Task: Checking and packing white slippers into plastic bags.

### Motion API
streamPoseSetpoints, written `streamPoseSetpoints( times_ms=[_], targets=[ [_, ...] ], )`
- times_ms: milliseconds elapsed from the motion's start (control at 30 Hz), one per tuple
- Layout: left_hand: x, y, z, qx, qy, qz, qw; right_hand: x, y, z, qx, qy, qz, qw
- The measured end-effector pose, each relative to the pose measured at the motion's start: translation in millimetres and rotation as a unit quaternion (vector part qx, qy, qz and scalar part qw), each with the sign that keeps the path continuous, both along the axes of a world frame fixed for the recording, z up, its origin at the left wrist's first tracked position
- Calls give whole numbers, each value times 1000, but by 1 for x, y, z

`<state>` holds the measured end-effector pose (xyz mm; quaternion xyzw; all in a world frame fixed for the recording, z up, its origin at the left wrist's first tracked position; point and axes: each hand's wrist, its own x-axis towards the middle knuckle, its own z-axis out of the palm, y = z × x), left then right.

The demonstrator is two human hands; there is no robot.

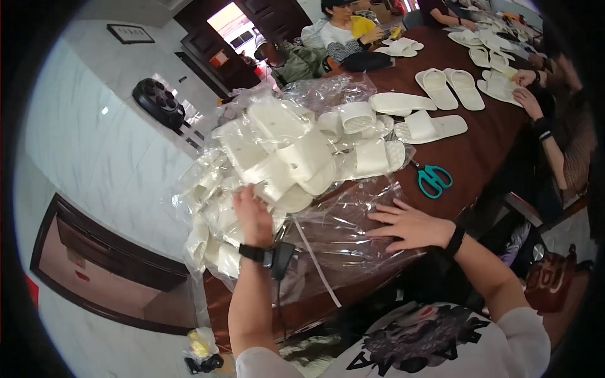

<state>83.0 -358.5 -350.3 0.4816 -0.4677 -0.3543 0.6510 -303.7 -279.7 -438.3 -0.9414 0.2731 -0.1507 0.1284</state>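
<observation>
Reaching Into a Bag of Slippers

Table (485, 151) bears the clear bag (283, 157) of white slippers (302, 157). Left hand (252, 214) reaches into the bag, grip hidden, cannot tell. Right hand (409, 223) lies open on its plastic. Scissors (433, 179) sit just right of the bag.

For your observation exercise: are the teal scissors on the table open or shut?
Shut. The teal scissors lie flat on the brown table, handle loops side by side, blades together pointing toward the slippers; neither hand touches them.
</observation>
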Motion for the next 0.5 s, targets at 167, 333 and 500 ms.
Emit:
streamPoseSetpoints(
  times_ms=[167,333,500],
  targets=[
    [98,21,39,-215,-402,172,873,-3,-7,16,-106,-46,-83,990],
    [7,94,79,-89,-207,-26,974,-24,11,49,-61,-254,-190,947],
    [2,102,66,41,-106,-107,988,-18,43,42,-58,-190,-91,976]
  ],
)
